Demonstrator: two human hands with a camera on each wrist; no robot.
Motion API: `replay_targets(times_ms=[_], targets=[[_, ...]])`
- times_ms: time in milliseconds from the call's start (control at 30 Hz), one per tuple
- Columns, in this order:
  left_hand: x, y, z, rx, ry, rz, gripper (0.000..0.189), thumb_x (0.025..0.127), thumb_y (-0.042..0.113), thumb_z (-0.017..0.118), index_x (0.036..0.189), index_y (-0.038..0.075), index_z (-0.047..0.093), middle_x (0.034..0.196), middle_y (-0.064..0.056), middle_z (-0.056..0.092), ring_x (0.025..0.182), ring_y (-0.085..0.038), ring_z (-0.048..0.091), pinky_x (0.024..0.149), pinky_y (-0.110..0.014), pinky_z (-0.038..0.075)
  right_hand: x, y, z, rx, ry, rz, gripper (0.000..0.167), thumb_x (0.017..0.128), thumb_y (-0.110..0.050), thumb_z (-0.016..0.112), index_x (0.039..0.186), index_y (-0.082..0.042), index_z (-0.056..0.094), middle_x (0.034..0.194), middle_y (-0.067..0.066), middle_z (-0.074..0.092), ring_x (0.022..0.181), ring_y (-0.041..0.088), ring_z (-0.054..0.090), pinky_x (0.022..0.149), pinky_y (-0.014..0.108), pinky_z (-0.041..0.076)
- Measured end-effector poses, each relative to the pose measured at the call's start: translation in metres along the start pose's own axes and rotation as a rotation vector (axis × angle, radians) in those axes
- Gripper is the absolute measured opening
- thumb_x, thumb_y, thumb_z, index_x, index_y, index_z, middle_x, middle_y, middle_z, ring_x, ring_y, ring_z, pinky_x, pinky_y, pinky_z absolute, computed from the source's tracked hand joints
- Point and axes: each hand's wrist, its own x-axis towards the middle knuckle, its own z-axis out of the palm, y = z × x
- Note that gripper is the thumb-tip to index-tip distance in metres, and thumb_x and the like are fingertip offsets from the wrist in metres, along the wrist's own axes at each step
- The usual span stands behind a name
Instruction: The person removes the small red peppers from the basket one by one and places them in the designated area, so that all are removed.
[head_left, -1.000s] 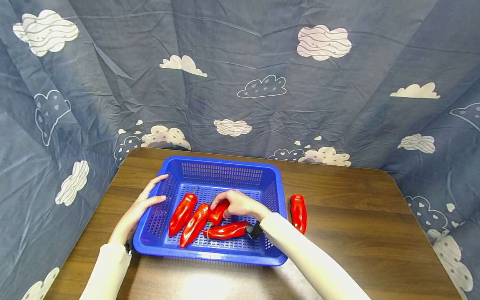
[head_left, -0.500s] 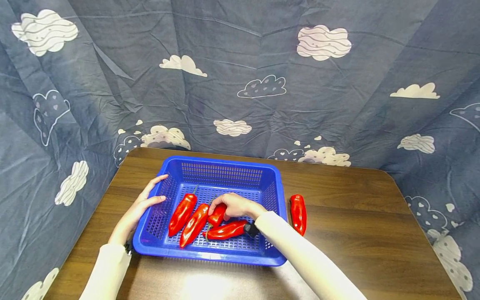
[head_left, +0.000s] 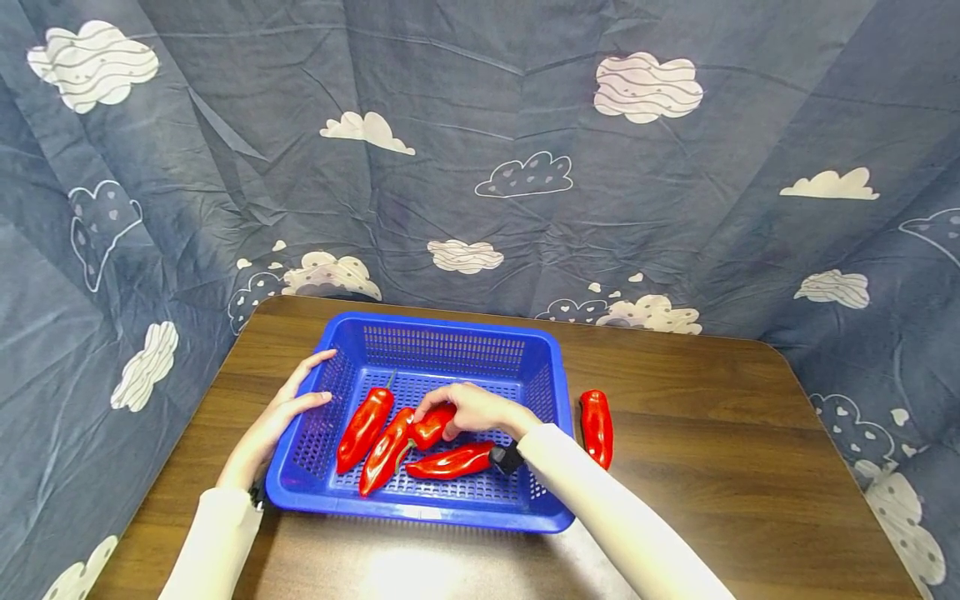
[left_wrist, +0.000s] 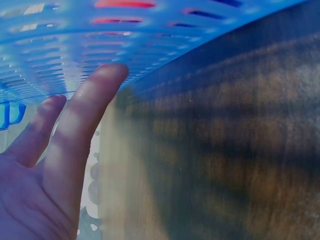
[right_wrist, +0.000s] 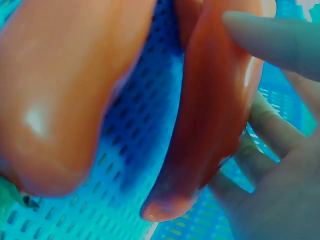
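A blue plastic basket (head_left: pixel 442 515) with slotted walls sits on the wooden table. My left hand (head_left: pixel 277 417) holds its left side, two digits reaching over the rim; in the left wrist view, other fingers (left_wrist: pixel 82 112) lie against the outer wall. Inside the basket, my right hand (head_left: pixel 472 410) grips a red pepper (head_left: pixel 431 429), its thumb and fingers on opposite sides. This pepper (right_wrist: pixel 215 105) has its green stem pointing toward the person. To its left lie two more red peppers, one near the wall (head_left: pixel 364 431) and one beside the held pepper (head_left: pixel 385 460). Another red pepper (head_left: pixel 452 462) lies under my right wrist.
Right of the basket, a single red pepper (head_left: pixel 597 429) lies on the table (head_left: pixel 697 450), partly covered by the right sleeve (head_left: pixel 607 508). A dark curtain (head_left: pixel 510 125) with cloud prints hangs around the table's back and sides.
The pepper in my right hand has shifted slightly left and turned, its stem end now overlapping the neighbouring pepper. My left hand and the basket have stayed put.
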Motion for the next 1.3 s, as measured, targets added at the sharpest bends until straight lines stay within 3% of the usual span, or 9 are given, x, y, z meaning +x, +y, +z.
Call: replay_targets(times_ms=[367, 800, 1100, 1300], targets=[[-0.001, 0.001, 0.001, 0.002, 0.005, -0.010, 0.059, 0.098, 0.012, 0.047, 0.151, 0.025, 0.022, 0.144, -0.021, 0.026, 0.115, -0.034, 0.046, 0.084, -0.042, 0.048, -0.013, -0.008, -0.010, 0.083, 0.098, -0.053, 0.044, 0.074, 0.004, 0.073, 0.115, -0.011, 0.067, 0.116, -0.001, 0.064, 0.100, 0.012, 0.054, 0.089, 0.031, 0.040], [0.000, 0.002, 0.001, 0.000, 0.001, 0.003, 0.060, 0.097, 0.009, 0.046, 0.150, 0.023, 0.022, 0.143, -0.022, 0.028, 0.112, -0.033, 0.049, 0.083, -0.044, 0.049, -0.028, -0.009, -0.020, 0.168, 0.176, -0.168, 0.043, 0.082, -0.001, 0.068, 0.124, -0.005, 0.059, 0.120, 0.010, 0.062, 0.110, 0.020, 0.057, 0.094, 0.037, 0.042], [-0.001, 0.002, 0.002, 0.028, 0.008, -0.002, 0.060, 0.098, 0.012, 0.046, 0.151, 0.024, 0.022, 0.144, -0.022, 0.026, 0.114, -0.032, 0.047, 0.084, -0.041, 0.048, -0.042, -0.012, -0.026, 0.211, 0.272, -0.086, 0.047, 0.086, -0.008, 0.069, 0.130, -0.012, 0.055, 0.120, 0.010, 0.060, 0.107, 0.025, 0.057, 0.087, 0.041, 0.046], [-0.001, 0.002, 0.003, 0.022, 0.012, -0.019, 0.059, 0.098, 0.014, 0.047, 0.151, 0.025, 0.022, 0.145, -0.022, 0.025, 0.116, -0.036, 0.045, 0.084, -0.043, 0.048, -0.051, -0.015, -0.030, 0.237, 0.323, -0.096, 0.048, 0.087, -0.012, 0.068, 0.132, -0.014, 0.053, 0.120, 0.010, 0.060, 0.108, 0.025, 0.057, 0.086, 0.038, 0.048]])
